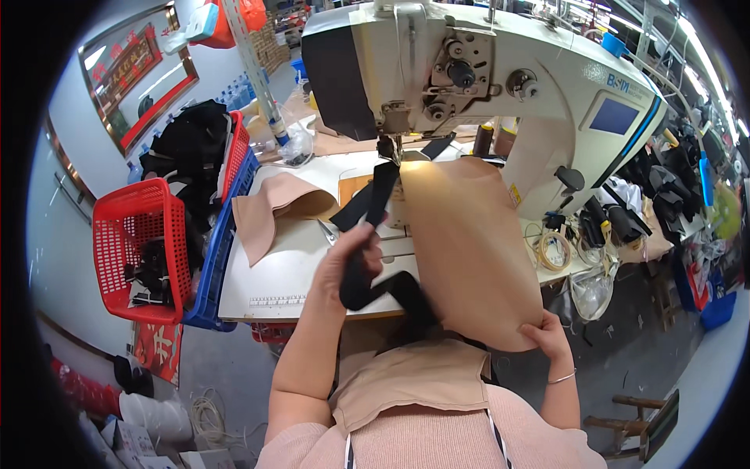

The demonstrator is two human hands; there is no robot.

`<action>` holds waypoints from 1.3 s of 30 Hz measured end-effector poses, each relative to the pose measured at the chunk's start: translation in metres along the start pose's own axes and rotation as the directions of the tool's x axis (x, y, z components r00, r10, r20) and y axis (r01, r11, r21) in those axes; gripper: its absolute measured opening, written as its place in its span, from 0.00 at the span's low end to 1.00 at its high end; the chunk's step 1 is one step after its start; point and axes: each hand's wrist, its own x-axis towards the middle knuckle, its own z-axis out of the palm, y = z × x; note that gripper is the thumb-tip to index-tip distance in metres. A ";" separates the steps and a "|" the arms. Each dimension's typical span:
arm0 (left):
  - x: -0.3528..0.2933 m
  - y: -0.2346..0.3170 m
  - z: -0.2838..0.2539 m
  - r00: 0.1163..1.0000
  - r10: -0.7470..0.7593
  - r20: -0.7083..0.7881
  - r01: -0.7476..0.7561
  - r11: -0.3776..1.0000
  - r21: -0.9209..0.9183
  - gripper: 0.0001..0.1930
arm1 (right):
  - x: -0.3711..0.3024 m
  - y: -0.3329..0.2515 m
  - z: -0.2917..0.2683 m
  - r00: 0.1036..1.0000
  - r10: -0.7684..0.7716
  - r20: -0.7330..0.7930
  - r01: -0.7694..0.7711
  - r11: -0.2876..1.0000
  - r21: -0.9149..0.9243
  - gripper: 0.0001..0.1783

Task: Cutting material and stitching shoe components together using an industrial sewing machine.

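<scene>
The sewing machine (539, 78) stands on the white desk (258, 280), its head above the work area. The tan panel (473, 250) lies with its upper left corner at the presser foot (398, 148); its lower end extends past the front edge of the desk. The black strap (382, 191) runs from the presser foot down to the left hand (350, 258).

Hand states: the left hand is closed on the strap, with the thumb uppermost; a slack loop hangs below it and curves toward the left edge of the panel. The right hand (548, 336) pinches the lower right corner of the panel between thumb and fingers.

Left of the strap, a curled tan piece (273, 213) rests on the desk. A ruler scale (277, 300) lies along the front edge. Beyond the left side of the desk, a red basket (178, 254) holds black items. Right of the panel lies a tape roll (542, 252).
</scene>
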 end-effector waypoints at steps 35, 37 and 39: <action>0.015 -0.056 -0.029 0.980 0.038 -0.195 0.046 0.911 0.409 0.17 | 0.040 0.023 -0.001 0.977 0.073 0.198 -0.163 0.855 0.492 0.23; 0.016 -0.057 -0.032 0.978 0.045 -0.202 0.045 0.907 0.418 0.16 | 0.037 0.027 -0.004 0.977 0.066 0.202 -0.153 0.880 0.449 0.23; 0.018 -0.058 -0.035 0.977 0.033 -0.209 0.060 0.906 0.419 0.16 | 0.034 0.029 -0.008 0.976 0.065 0.207 -0.152 0.886 0.438 0.23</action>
